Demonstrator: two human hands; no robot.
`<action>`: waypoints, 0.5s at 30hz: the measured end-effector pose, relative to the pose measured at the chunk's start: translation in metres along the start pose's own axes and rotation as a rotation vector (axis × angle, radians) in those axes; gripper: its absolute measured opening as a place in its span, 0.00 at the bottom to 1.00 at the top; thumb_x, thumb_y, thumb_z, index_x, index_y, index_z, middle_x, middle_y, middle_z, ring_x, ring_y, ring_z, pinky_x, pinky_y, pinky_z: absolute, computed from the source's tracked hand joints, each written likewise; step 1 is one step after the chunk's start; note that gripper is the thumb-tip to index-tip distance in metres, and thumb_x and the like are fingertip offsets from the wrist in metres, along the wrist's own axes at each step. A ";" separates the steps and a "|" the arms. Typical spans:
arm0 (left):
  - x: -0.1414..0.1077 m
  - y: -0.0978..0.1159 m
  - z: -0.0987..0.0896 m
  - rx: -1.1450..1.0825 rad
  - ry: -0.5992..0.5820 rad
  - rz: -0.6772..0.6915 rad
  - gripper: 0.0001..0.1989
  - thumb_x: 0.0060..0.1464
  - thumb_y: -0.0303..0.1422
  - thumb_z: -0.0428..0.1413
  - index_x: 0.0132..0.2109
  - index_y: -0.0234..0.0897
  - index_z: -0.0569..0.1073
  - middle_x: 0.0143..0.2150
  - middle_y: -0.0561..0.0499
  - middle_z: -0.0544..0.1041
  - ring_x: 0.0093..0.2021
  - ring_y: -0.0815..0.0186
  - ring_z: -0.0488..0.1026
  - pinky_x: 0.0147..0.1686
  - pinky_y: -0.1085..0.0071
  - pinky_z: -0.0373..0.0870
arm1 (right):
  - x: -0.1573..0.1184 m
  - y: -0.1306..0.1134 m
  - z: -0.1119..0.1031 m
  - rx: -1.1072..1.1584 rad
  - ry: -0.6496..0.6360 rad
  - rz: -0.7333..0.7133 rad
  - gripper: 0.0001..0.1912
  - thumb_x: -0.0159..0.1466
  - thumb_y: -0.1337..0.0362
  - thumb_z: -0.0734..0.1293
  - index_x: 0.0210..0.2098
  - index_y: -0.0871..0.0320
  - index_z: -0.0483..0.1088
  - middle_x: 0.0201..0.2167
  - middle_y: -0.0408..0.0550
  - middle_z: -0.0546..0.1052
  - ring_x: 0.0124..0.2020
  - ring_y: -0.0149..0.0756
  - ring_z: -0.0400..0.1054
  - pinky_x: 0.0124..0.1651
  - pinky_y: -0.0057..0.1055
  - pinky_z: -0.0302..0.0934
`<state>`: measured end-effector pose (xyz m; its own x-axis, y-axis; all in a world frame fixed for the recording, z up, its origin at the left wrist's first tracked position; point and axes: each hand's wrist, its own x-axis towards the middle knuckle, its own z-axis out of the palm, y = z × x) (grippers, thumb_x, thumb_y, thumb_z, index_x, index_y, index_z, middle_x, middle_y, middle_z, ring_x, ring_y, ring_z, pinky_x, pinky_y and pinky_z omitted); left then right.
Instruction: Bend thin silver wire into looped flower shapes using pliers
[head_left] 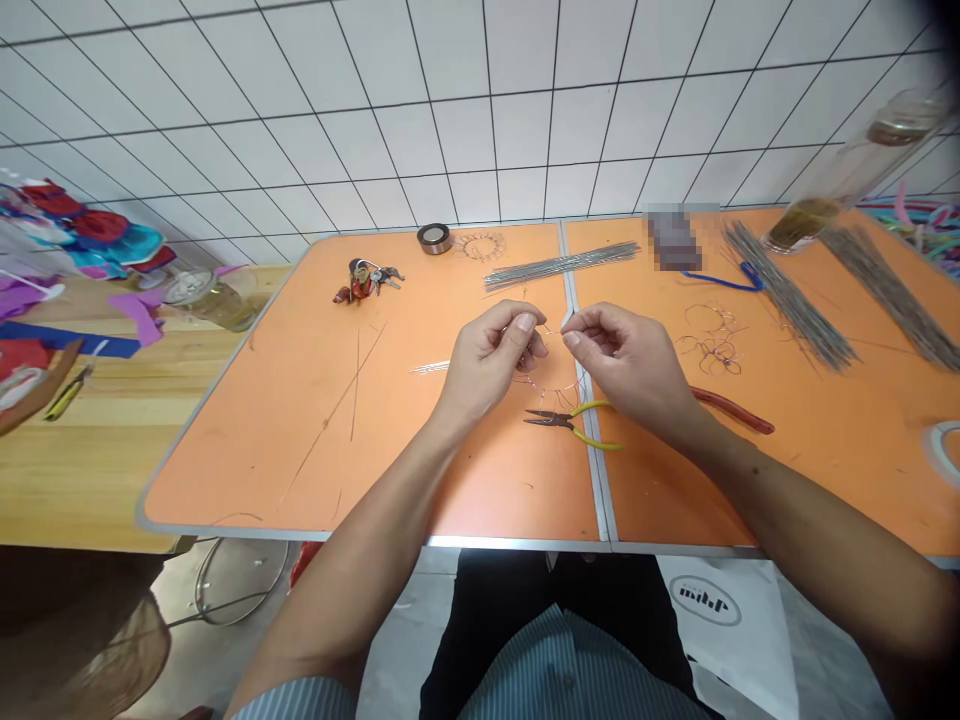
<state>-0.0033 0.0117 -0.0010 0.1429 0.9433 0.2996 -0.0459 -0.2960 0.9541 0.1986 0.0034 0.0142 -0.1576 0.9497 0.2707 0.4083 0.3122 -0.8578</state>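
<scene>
Both my hands are close together above the orange table [262, 400], near the seam between its two halves. My left hand [487, 355] is closed in a pinch, with thin wire at its fingertips. Facing it, my right hand [630, 365] also pinches thin wire between thumb and forefinger. A thin wire ring [553, 389] with small loops shows just below and between the hands, partly covered by them. Yellow-handled long-nose pliers [559, 420] lie below it, jaws to the left. The red handle [735, 408] of another tool sticks out beyond my right wrist.
A wire bundle [562, 265] lies behind my hands; two more bundles [795, 300] are at the right, near a tilted-looking glass bottle [806, 222]. Wire rings [716, 345] sit right of my right hand. Tape [435, 239] and keys [367, 282] are at the back left.
</scene>
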 end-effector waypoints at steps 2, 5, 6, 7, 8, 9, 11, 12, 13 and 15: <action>-0.001 -0.001 0.001 0.001 0.018 -0.007 0.23 0.66 0.56 0.63 0.45 0.40 0.81 0.32 0.51 0.81 0.28 0.68 0.76 0.31 0.70 0.74 | -0.001 0.000 0.000 -0.039 0.015 -0.027 0.06 0.72 0.60 0.70 0.40 0.53 0.79 0.40 0.49 0.84 0.38 0.42 0.76 0.43 0.40 0.67; -0.002 -0.001 0.002 0.005 0.033 -0.022 0.23 0.66 0.57 0.63 0.45 0.39 0.82 0.32 0.50 0.82 0.28 0.68 0.76 0.31 0.71 0.75 | -0.003 0.001 0.001 -0.102 0.038 -0.087 0.06 0.72 0.61 0.69 0.39 0.53 0.79 0.37 0.48 0.83 0.35 0.40 0.72 0.42 0.40 0.65; -0.002 -0.001 0.002 0.007 0.033 -0.023 0.24 0.66 0.57 0.63 0.45 0.39 0.82 0.32 0.50 0.82 0.28 0.68 0.76 0.31 0.71 0.75 | -0.003 0.001 0.001 -0.119 0.045 -0.110 0.06 0.72 0.62 0.69 0.39 0.53 0.79 0.36 0.47 0.82 0.34 0.39 0.71 0.41 0.39 0.65; -0.002 -0.001 0.002 0.010 0.031 -0.022 0.24 0.65 0.56 0.63 0.44 0.39 0.82 0.32 0.50 0.82 0.28 0.68 0.76 0.31 0.71 0.75 | -0.003 0.001 0.001 -0.132 0.050 -0.133 0.06 0.72 0.63 0.69 0.39 0.53 0.79 0.35 0.47 0.81 0.34 0.39 0.71 0.41 0.39 0.64; -0.002 -0.002 0.002 0.014 0.029 -0.019 0.24 0.65 0.56 0.64 0.44 0.38 0.83 0.32 0.50 0.82 0.28 0.68 0.76 0.31 0.71 0.75 | -0.003 0.000 0.001 -0.146 0.052 -0.152 0.06 0.72 0.63 0.69 0.39 0.53 0.79 0.35 0.47 0.81 0.34 0.39 0.70 0.41 0.39 0.64; -0.002 -0.002 0.002 0.018 0.028 -0.016 0.24 0.65 0.57 0.64 0.44 0.38 0.83 0.32 0.50 0.81 0.28 0.68 0.76 0.31 0.71 0.75 | -0.003 0.000 0.001 -0.161 0.054 -0.167 0.06 0.72 0.64 0.69 0.38 0.53 0.79 0.35 0.47 0.80 0.34 0.39 0.70 0.41 0.39 0.63; -0.002 -0.003 0.003 0.028 0.023 -0.014 0.24 0.65 0.57 0.64 0.43 0.38 0.83 0.31 0.50 0.81 0.29 0.67 0.76 0.31 0.71 0.75 | -0.002 0.000 0.002 -0.193 0.051 -0.187 0.06 0.72 0.64 0.69 0.38 0.53 0.79 0.34 0.47 0.79 0.34 0.39 0.69 0.41 0.39 0.63; -0.002 -0.003 0.003 0.033 0.018 -0.013 0.24 0.65 0.57 0.64 0.43 0.38 0.83 0.31 0.50 0.80 0.29 0.67 0.75 0.31 0.71 0.74 | -0.002 0.001 0.002 -0.207 0.050 -0.195 0.06 0.72 0.63 0.69 0.38 0.53 0.78 0.34 0.47 0.79 0.34 0.39 0.69 0.41 0.39 0.62; -0.002 -0.004 0.003 0.036 0.012 -0.013 0.24 0.65 0.57 0.64 0.43 0.38 0.84 0.30 0.50 0.80 0.29 0.67 0.75 0.31 0.70 0.74 | -0.002 0.001 0.002 -0.217 0.047 -0.204 0.07 0.72 0.63 0.69 0.38 0.53 0.78 0.34 0.47 0.79 0.33 0.39 0.69 0.40 0.39 0.62; -0.002 -0.006 0.004 0.042 0.001 -0.010 0.24 0.66 0.56 0.63 0.43 0.38 0.84 0.30 0.50 0.80 0.28 0.67 0.75 0.31 0.70 0.74 | -0.002 0.002 0.004 -0.226 0.040 -0.220 0.07 0.73 0.63 0.69 0.37 0.53 0.77 0.33 0.47 0.78 0.33 0.39 0.68 0.40 0.39 0.61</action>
<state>0.0006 0.0107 -0.0069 0.1420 0.9465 0.2899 -0.0034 -0.2924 0.9563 0.1965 0.0018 0.0106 -0.2303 0.8577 0.4596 0.5583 0.5034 -0.6595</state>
